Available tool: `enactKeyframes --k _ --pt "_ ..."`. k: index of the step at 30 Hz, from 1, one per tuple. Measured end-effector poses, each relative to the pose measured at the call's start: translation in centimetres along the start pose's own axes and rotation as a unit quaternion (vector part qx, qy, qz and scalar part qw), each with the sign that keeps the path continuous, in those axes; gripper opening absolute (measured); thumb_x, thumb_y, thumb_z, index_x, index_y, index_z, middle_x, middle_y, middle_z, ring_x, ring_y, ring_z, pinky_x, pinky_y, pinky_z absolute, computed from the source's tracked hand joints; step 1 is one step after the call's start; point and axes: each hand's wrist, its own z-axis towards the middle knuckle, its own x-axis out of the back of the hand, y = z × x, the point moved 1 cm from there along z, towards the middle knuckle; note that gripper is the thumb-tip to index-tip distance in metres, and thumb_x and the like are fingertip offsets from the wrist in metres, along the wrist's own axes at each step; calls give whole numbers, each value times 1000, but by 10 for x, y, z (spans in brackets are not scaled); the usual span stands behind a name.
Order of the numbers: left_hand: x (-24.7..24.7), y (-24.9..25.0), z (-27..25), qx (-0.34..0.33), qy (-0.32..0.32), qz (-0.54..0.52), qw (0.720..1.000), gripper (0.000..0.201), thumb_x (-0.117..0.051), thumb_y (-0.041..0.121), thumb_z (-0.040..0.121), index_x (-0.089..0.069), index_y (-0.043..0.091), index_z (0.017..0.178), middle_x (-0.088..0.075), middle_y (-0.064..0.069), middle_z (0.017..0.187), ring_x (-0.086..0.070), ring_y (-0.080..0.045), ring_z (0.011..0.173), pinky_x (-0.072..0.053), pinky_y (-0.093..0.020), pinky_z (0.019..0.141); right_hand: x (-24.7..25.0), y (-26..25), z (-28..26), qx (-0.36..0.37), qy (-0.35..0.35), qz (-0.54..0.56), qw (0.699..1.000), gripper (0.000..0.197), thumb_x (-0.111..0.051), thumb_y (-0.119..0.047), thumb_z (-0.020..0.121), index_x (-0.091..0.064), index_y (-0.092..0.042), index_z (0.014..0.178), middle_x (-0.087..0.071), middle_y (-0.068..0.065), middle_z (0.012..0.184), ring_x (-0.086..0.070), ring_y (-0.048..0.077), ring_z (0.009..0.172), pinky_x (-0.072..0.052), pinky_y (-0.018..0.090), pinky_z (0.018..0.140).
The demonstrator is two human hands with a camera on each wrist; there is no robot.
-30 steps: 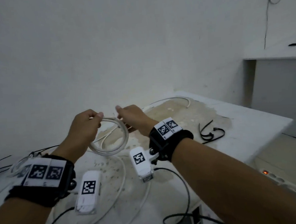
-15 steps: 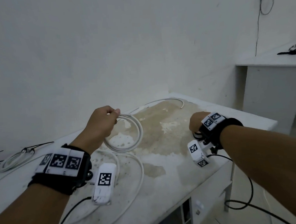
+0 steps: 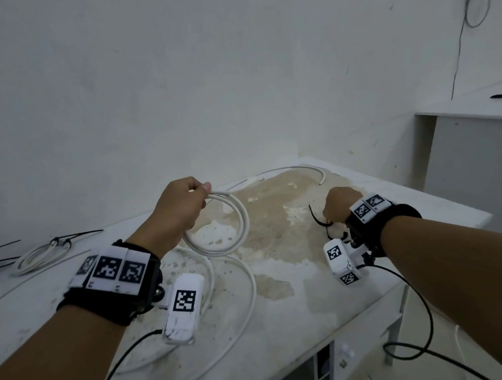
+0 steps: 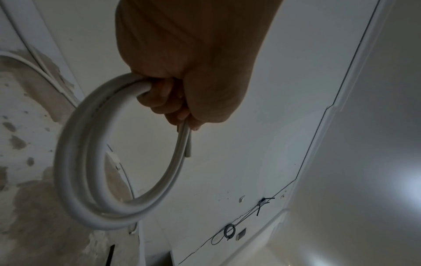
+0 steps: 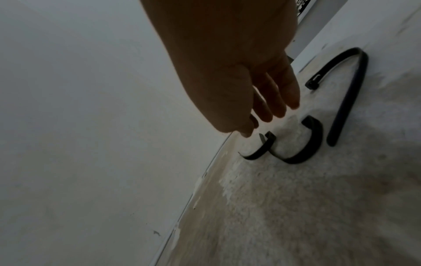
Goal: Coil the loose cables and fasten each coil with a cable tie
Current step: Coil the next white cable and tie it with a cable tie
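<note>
My left hand (image 3: 183,208) grips a white cable coil (image 3: 246,222) of a few turns and holds it up above the stained table (image 3: 281,320). In the left wrist view the fingers (image 4: 164,100) curl round the top of the coil (image 4: 75,171), and a cut end sticks out by the thumb. My right hand (image 3: 337,205) is at the right side of the table, just over loose black cable ties (image 3: 316,218). The right wrist view shows its fingers (image 5: 280,100) stretched and relaxed above a curled tie (image 5: 312,144), holding nothing. A second bent tie (image 5: 348,100) lies beside it.
A tied white coil (image 3: 42,255) lies at the far left with spare black ties (image 3: 0,247). A loose white cable (image 3: 251,292) loops over the table under my left arm; another (image 3: 301,168) runs along the wall. The table's edge is near my right forearm; a white shelf (image 3: 474,111) stands right.
My right hand has let go of the coil and moved right, down to the black cable ties. My left hand alone keeps the coil, still raised.
</note>
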Motion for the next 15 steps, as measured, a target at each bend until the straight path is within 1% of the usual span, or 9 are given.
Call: enactKeyframes --k 2,4,5,7,9,11,12,14,15 --pt "1 -2 -1 1 -1 0 1000 27 -53 26 98 -57 10 77 -48 -3 62 -28 -16 46 -23 -25 47 -4 4 0 -1 -8 -5 1000 32 -53 -19 92 -53 -10 61 -60 4 68 -52 16 55 -42 23 53" --pt "1 -5 -1 4 -1 -1 1000 27 -52 26 99 -57 10 78 -48 -3 62 -28 -16 46 -23 -25 47 -12 4 0 9 -19 -25 999 27 -53 -17 93 -55 -9 67 -57 2 67 -54 18 59 -41 23 53" --pt "2 -7 -1 7 -1 -1 1000 27 -53 26 99 -57 10 78 -48 -3 62 -28 -16 46 -23 -25 47 -14 3 0 13 -28 -31 999 27 -54 -16 92 -55 -9 66 -56 2 66 -54 19 59 -42 23 53" --pt "3 -9 0 12 1 -1 1000 26 -53 26 98 -57 11 77 -49 -4 63 -29 -16 47 -24 -25 47 -16 2 3 4 -35 -15 999 33 -55 -15 91 -50 -9 59 -56 4 63 -52 19 55 -43 25 55" --pt "5 -10 1 15 3 -2 1000 26 -53 27 98 -57 12 77 -49 -4 64 -29 -16 48 -24 -25 47 -19 4 8 8 -40 -16 999 33 -58 -15 89 -51 -10 57 -61 6 67 -57 21 60 -46 26 58" --pt "7 -11 3 14 7 -2 1000 26 -53 27 99 -58 12 78 -49 -4 65 -30 -16 48 -25 -25 47 -17 3 9 10 -28 -22 999 31 -57 -11 89 -52 -10 59 -61 5 69 -59 22 64 -47 26 59" --pt "7 -11 3 15 9 -3 1000 26 -53 27 98 -58 12 78 -49 -5 65 -30 -16 48 -25 -25 47 -15 2 7 6 -14 -14 1000 30 -55 -10 89 -51 -10 59 -59 5 67 -57 21 62 -46 26 59" --pt "9 -11 4 16 10 -6 1000 26 -53 28 98 -58 12 78 -49 -5 66 -30 -16 48 -25 -25 47 -10 -1 6 1 29 -4 1000 33 -52 -8 91 -47 -10 58 -53 3 64 -52 19 59 -44 26 58" --pt "9 -11 4 17 10 -8 1000 26 -53 28 98 -58 12 79 -49 -4 65 -29 -16 48 -24 -25 47 -7 -2 7 1 56 -7 998 34 -52 -10 92 -44 -11 59 -52 3 67 -52 20 63 -44 27 61"
